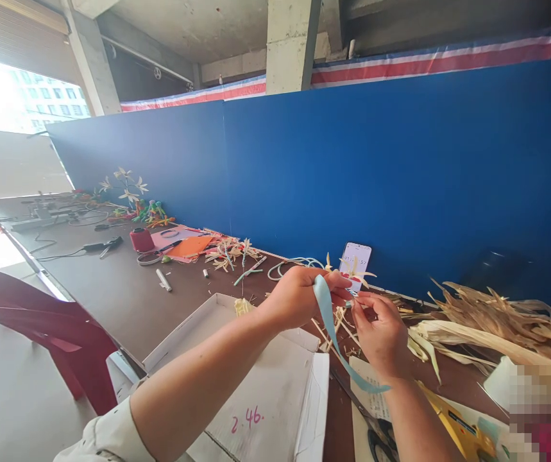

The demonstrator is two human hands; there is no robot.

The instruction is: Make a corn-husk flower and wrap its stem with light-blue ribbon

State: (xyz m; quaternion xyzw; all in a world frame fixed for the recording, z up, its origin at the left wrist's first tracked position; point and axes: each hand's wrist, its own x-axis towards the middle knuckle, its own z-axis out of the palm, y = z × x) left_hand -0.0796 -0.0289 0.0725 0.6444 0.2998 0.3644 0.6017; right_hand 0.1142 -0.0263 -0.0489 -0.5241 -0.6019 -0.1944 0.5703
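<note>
My left hand (299, 295) is closed in a pinch on a light blue ribbon (333, 333) that loops down and curls under my right wrist. My right hand (381, 330) is closed too, its fingertips pinching the ribbon's end or a small piece right beside the left fingers; which one I cannot make out. Both hands hover above the brown table (126, 295), over thin dried husk strips (337, 321). A flattened white cardboard box (265, 385) with "2.46" written in pink lies under my left forearm.
A phone (356, 260) leans against the blue partition (400, 173). A pile of dried corn husks (491, 321) lies at right. Scissors (376, 430) and a yellow tool (462, 430) sit near my right arm. Husk flowers (126, 186), orange paper (191, 246), a red spool (141, 239) and a red chair (49, 327) are at left.
</note>
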